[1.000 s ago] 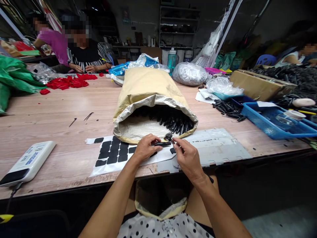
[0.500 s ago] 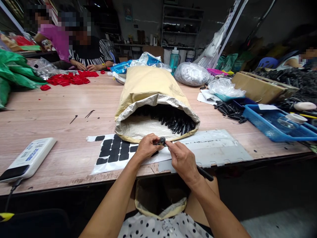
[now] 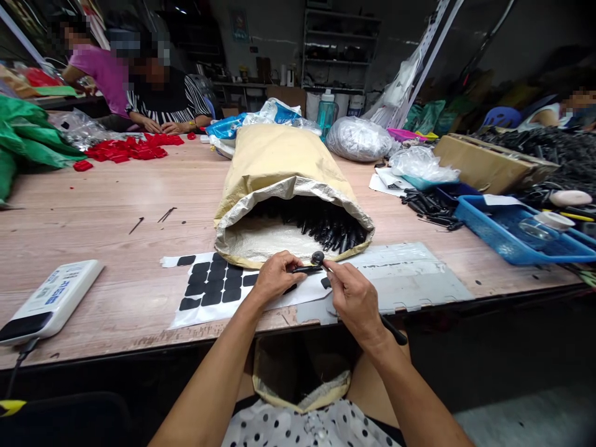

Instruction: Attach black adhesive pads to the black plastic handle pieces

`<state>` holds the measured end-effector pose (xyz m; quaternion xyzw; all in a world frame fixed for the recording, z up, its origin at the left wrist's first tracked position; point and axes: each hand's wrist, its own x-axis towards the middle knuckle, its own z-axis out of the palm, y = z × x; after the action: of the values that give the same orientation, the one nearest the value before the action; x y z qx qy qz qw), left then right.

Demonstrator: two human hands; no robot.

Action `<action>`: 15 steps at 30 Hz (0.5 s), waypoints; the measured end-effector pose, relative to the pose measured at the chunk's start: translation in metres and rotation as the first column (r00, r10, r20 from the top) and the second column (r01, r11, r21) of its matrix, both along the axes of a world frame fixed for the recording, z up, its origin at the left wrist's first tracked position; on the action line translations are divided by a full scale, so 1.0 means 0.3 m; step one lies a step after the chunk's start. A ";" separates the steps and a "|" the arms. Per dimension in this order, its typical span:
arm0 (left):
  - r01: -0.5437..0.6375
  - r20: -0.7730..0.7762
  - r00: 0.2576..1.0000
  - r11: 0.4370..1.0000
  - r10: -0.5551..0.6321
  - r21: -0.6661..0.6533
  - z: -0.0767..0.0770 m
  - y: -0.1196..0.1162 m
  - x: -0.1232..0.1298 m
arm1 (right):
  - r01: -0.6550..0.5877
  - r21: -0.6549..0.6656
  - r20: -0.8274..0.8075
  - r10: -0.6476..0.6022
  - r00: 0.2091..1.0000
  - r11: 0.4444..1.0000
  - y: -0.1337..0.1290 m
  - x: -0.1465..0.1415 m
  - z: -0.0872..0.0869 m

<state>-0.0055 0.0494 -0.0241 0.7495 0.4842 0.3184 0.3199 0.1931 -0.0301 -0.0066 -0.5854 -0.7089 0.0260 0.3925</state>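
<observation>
My left hand is closed, pinching a slim black rod-shaped piece with a round knob above the table's front edge. The dark knob is at the piece's right end. My right hand is closed around a black-handled tool; its handle sticks out behind the palm and a thin metallic tip points at the knob. Just beyond both hands lies the open mouth of a tan sack, with many black slender parts inside. Beneath my hands is a white sheet of black square stickers.
A grey plate lies right of the stickers. Blue trays and loose black parts occupy the right side. At left are a white power bank-like device and red pieces. Another open sack rests between my knees.
My right hand has moved a little to the right, away from my left. The knob has shifted right, and more of the black piece shows between my hands.
</observation>
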 end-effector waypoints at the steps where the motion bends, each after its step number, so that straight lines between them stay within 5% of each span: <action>1: 0.001 -0.007 1.000 1.000 -0.001 0.004 0.001 0.000 -0.001 | 0.012 0.016 -0.012 -0.012 1.000 1.000 0.005 0.009 0.003; 15: 0.020 0.012 1.000 1.000 -0.020 -0.021 0.011 -0.005 -0.013 | 0.162 0.037 0.228 -0.166 0.959 0.986 0.057 0.106 -0.082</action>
<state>-0.0093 0.0479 -0.0209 0.7491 0.4779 0.3146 0.3339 0.2248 -0.0129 -0.0311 -0.6378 -0.6987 -0.0810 0.3138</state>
